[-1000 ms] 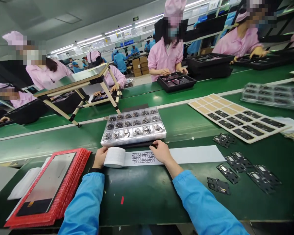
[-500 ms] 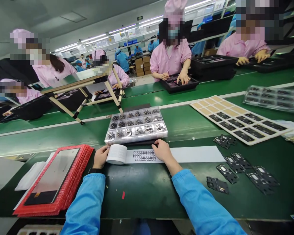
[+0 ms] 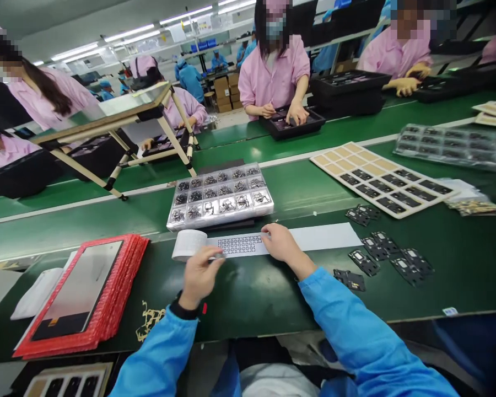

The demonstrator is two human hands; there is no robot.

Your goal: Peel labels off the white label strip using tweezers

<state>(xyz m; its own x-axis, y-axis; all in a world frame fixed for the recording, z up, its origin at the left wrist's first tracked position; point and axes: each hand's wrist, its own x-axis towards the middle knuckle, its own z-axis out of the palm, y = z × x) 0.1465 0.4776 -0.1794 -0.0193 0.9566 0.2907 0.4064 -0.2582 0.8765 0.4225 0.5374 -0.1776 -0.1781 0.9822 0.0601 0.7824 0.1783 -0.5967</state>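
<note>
- The left hand [image 3: 199, 273] is hovering over the near edge of the paper strip [image 3: 273, 241], thumb and forefinger pinched together at the strip's gridded part; whether anything is caught between them is too small to tell.
- The right hand [image 3: 281, 243] is lying flat, fingers spread open, pressing the strip down onto the green bench [image 3: 248, 298] just right of the grid.
- The strip is lying across the bench in front of the person, its left end curling up into a white roll [image 3: 189, 243]; the printed grid of small dark squares [image 3: 240, 244] is sitting between the two hands.
- No lettering on the strip or roll is readable.
- Just behind the strip, a clear tray [image 3: 220, 202] of small metal parts is resting on a dark pad.
- To the left, a stack of red-edged trays [image 3: 86, 295] is lying with a dark panel on top, white paper showing beneath it.
- To the right of the strip, loose black parts [image 3: 382, 253] are lying scattered on the bench.
- Further back right, a tan sheet [image 3: 380, 179] is carrying rows of black parts, some of its cells bare.
- Across the belt, people in pink coats [image 3: 275, 71] are working over black trays [image 3: 291, 122].
- A frame stand [image 3: 119, 118] is standing on the belt at back left.
</note>
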